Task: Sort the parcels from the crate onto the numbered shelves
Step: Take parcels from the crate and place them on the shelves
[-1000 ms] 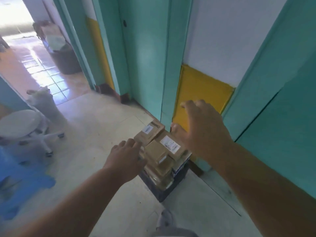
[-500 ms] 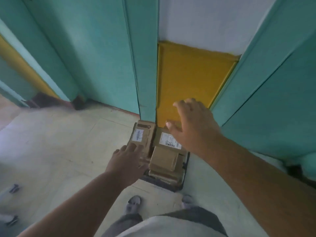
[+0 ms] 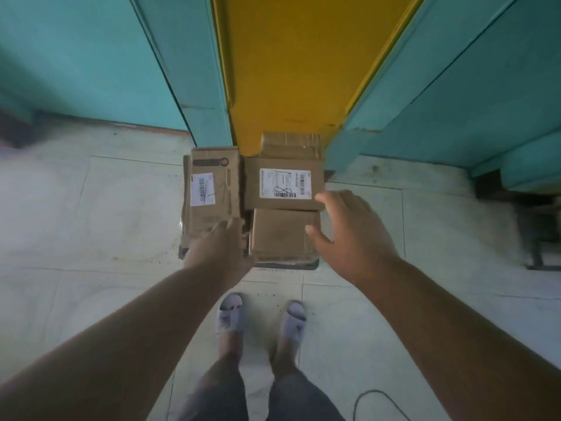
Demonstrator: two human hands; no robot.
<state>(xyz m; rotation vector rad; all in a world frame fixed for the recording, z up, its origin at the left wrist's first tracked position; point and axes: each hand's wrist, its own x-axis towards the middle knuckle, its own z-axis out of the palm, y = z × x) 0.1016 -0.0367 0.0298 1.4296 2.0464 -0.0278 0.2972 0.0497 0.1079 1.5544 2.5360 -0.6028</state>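
Below us, a dark crate (image 3: pixel 306 264) sits on the pale tiled floor (image 3: pixel 91 238) against the yellow wall panel (image 3: pixel 291 71), between teal panels (image 3: pixel 91 56), and it is heaped with brown cardboard parcels. Our left hand (image 3: pixel 220 247) rests on the near end of the long left parcel (image 3: pixel 212 189), which carries a white barcode label; whether its fingers are curled over the edge we cannot tell. Our right hand (image 3: pixel 349 235) hovers spread wide at the right side of the stack, fingertips by the corner of the labelled parcel (image 3: pixel 283 186), thumb over the plain parcel (image 3: pixel 280 235) just below it; it holds nothing. Another parcel (image 3: pixel 290 145) lies farther back by the wall. Our feet in light sandals (image 3: pixel 230 317) stand just short of the crate.
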